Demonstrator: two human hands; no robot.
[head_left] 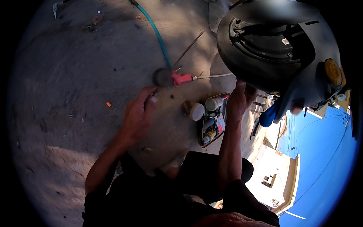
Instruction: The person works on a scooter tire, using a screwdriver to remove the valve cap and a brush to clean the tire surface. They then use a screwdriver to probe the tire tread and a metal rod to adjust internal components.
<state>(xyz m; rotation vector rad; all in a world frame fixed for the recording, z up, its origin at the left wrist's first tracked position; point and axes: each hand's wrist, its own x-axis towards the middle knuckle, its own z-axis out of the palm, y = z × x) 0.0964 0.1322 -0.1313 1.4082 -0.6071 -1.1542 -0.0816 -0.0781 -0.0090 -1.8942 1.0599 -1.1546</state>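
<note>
My left hand is closed over the ground, thumb and fingers pinched around a small dark thing that I cannot make out. Just beyond its fingertips lies a red air inflator gun with a blurred dark round part at its left end. A teal hose and a thin pale hose run from the gun. At the right, my right hand reaches up and grips the lower edge of a black tire. The tire sits on a wheel under the grey bodywork of a scooter; some of the fingers are hidden.
Between my arms stand a jar with a pale lid and a tray of bottles and small items. A thin rod and an orange bit lie on the ground. The scooter's amber indicator and a blue rounded part jut out at right.
</note>
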